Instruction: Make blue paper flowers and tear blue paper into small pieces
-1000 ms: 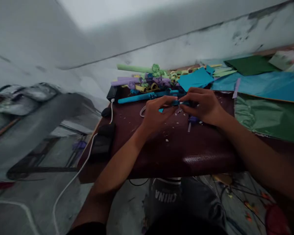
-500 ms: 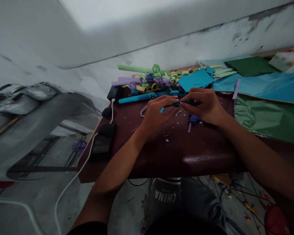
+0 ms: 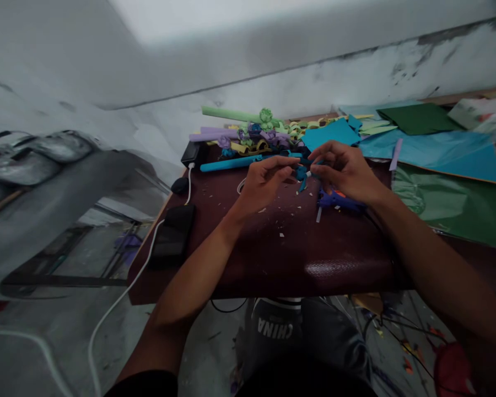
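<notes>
My left hand (image 3: 267,182) is over the table, its thumb and fingers closed at the edge of a small blue paper piece (image 3: 301,173). A narrow strip of the blue paper hangs down from it. My right hand (image 3: 343,170) pinches at the other side of the same piece, fingertips bent together; their exact hold is partly hidden. Below my right hand lies a blue-purple glue gun (image 3: 334,199) with an orange part and a pale glue stick (image 3: 318,214) protruding. Behind my hands is a rolled blue paper tube (image 3: 227,165).
Paper flowers (image 3: 265,115) and curled strips are heaped at the back, with blue sheets (image 3: 333,133) beside them. Green wrapped sheets (image 3: 458,204) cover the right. A black phone-like slab (image 3: 172,231) and white cable (image 3: 136,281) lie left. Scraps dot the dark red table (image 3: 264,270).
My hands have moved slightly apart, and more of the blue paper piece shows between them, a strip now hanging down. The view has shifted a little; more of the glue gun is visible.
</notes>
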The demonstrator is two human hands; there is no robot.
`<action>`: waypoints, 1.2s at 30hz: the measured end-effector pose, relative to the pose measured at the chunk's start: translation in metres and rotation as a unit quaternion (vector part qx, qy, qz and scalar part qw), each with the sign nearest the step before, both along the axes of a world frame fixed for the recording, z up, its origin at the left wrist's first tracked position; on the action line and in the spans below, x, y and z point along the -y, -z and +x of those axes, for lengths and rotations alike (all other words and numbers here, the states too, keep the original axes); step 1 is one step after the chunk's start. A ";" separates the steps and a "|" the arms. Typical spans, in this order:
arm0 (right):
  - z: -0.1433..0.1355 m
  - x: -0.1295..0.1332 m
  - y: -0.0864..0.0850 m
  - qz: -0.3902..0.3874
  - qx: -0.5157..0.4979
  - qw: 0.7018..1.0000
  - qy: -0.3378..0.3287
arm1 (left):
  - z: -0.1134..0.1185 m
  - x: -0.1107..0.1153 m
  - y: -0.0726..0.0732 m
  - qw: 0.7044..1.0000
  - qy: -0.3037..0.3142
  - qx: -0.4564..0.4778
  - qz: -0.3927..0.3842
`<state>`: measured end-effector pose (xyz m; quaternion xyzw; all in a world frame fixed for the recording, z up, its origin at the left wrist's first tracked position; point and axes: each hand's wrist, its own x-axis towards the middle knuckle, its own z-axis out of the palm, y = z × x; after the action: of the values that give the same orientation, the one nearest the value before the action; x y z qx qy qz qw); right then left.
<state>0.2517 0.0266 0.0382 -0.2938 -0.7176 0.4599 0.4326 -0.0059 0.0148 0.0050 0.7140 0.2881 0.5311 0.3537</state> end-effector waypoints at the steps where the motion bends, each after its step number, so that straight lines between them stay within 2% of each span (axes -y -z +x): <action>1: 0.000 0.000 0.000 -0.009 -0.004 1.000 -0.009 | 0.000 0.000 0.000 1.000 0.002 0.003 0.002; 7: 0.000 -0.004 0.007 -0.067 -0.039 0.995 -0.063 | 0.003 0.002 0.001 0.999 0.019 -0.023 0.045; 11: 0.000 -0.005 0.009 -0.083 -0.051 0.993 -0.074 | 0.005 0.002 0.004 0.997 0.001 -0.015 0.080; 17: 0.000 -0.010 0.012 -0.077 -0.019 0.994 -0.069 | 0.004 0.000 0.006 0.981 -0.049 -0.075 0.169; 23: 0.003 -0.012 0.017 -0.033 0.033 0.998 -0.052 | 0.003 0.001 0.007 0.968 -0.056 -0.119 0.212; 30: 0.000 -0.014 0.019 -0.006 0.015 0.999 -0.045 | 0.008 0.000 0.008 0.970 -0.080 -0.098 0.208; 33: -0.003 -0.014 0.017 0.005 -0.019 1.000 -0.012 | 0.008 -0.002 0.010 0.981 -0.102 -0.042 0.162; 36: -0.005 -0.014 0.016 0.004 -0.055 0.998 0.039 | 0.007 -0.006 0.013 0.987 -0.121 -0.027 0.100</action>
<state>0.2468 0.0408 0.0223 -0.2943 -0.6826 0.4554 0.4899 0.0015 0.0208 -0.0081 0.7202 0.3270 0.5764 0.2054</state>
